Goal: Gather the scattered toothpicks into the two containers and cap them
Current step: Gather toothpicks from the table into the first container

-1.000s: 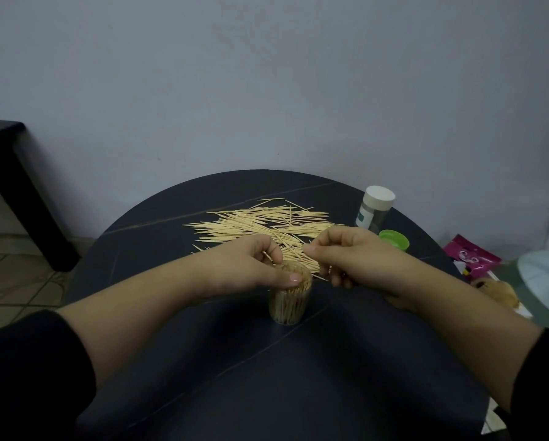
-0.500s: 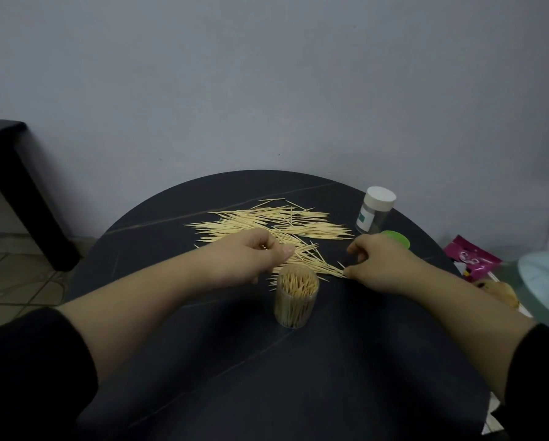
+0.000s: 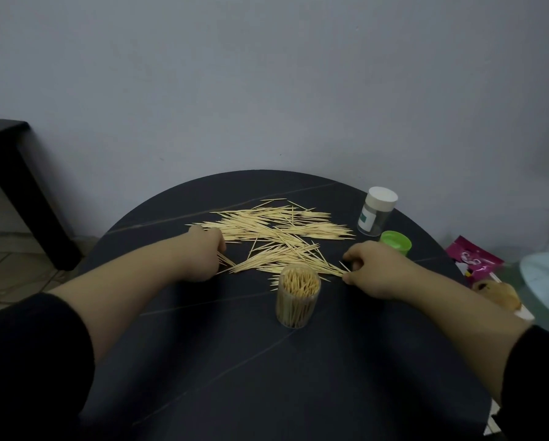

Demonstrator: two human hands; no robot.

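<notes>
A heap of scattered toothpicks (image 3: 276, 232) lies across the far half of the round black table (image 3: 267, 377). Just in front of it stands an open clear container (image 3: 297, 299), packed with upright toothpicks. My left hand (image 3: 203, 257) rests at the heap's left end, its fingers curled over a few toothpicks that stick out beneath them. On the right, my right hand (image 3: 373, 270) pinches the tips of the nearest toothpicks. A second clear container with a white cap (image 3: 376, 211) stands at the back right, with a green lid (image 3: 395, 243) lying beside it.
A pink packet (image 3: 472, 256), a brownish object (image 3: 497, 294) and a pale blue round thing (image 3: 548, 276) sit past the table's right edge. A dark side table (image 3: 9, 163) stands at the left by the wall.
Both hands have left the container's mouth and spread apart. The left hand has gone left to the heap's end, and the right hand has gone right and down to the near toothpicks.
</notes>
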